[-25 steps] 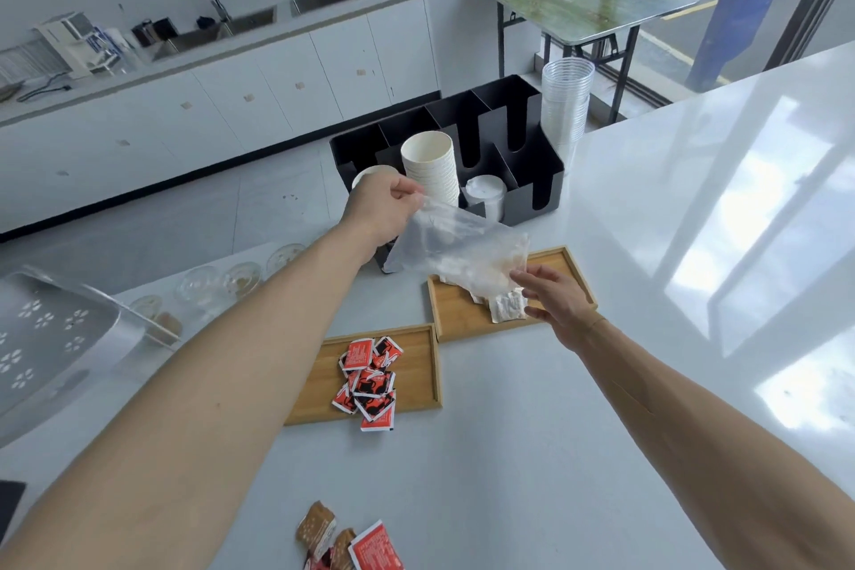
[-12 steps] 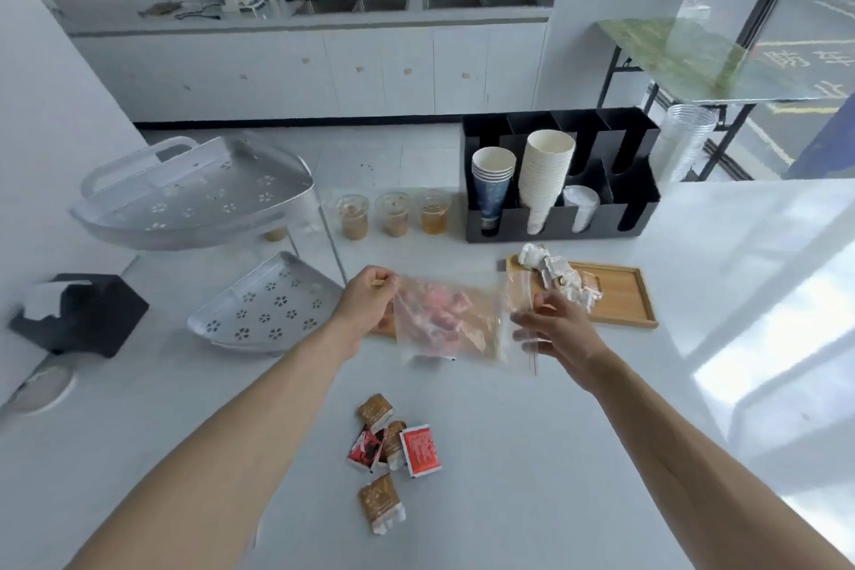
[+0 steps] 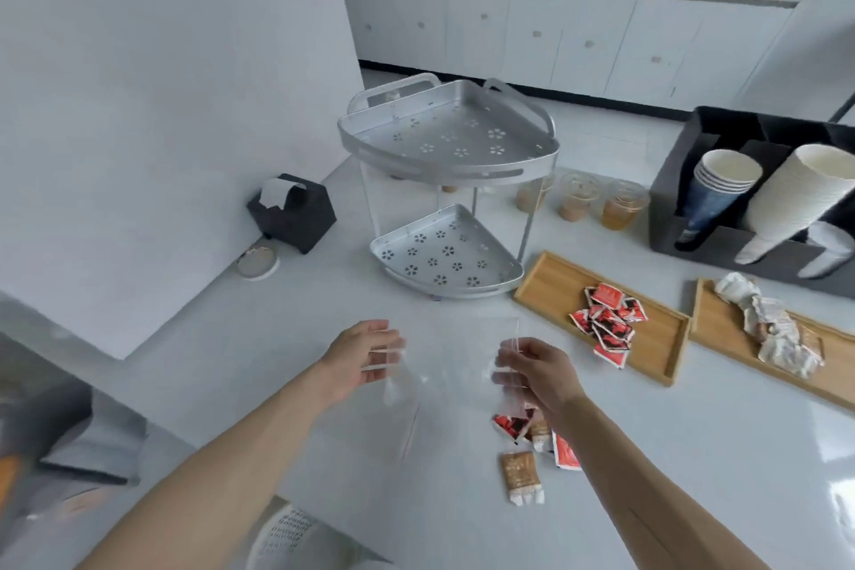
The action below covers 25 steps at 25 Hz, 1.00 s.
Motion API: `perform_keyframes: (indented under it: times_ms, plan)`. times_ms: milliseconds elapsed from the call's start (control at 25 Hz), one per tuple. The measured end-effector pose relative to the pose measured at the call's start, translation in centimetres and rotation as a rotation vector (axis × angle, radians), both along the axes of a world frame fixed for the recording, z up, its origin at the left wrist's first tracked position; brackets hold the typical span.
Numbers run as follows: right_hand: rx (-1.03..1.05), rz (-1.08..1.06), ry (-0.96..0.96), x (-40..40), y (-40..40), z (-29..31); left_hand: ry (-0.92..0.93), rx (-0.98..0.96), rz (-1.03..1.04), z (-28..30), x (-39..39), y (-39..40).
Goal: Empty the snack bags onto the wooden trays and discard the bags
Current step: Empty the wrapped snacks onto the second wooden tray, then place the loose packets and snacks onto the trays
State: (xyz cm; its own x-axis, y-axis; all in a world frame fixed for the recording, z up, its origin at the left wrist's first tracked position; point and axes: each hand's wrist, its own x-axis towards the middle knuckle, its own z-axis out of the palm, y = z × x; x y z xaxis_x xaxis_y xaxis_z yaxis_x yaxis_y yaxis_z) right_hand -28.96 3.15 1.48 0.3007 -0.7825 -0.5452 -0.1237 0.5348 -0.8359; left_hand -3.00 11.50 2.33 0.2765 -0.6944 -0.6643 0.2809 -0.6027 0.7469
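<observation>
I hold an empty clear bag [image 3: 430,389] stretched between my two hands above the white bench [image 3: 277,338]. My left hand [image 3: 365,356] is loosely open, fingers only lightly curled against the bag's edge; my right hand [image 3: 532,373] has its fingers pinched shut on the bag's other edge. The bag is hard to make out — nearly see-through. Just right of the silver corner rack [image 3: 446,194] lies a wooden tray [image 3: 555,278] carrying a heap of red packets [image 3: 608,319]. Farther right of the rack, a second wooden tray [image 3: 712,329] holds crumpled white packets [image 3: 772,329]. Below my right hand, loose brown and red packets [image 3: 532,454] lie on the bench.
</observation>
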Motion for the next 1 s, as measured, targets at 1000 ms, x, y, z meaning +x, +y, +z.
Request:
perform_keyframes:
  times_ms: [1000]
  plan:
    - [0.037, -0.096, 0.360, 13.4, -5.8, -8.2, -0.403, 0.118, -0.042, -8.2, 13.3, -6.1]
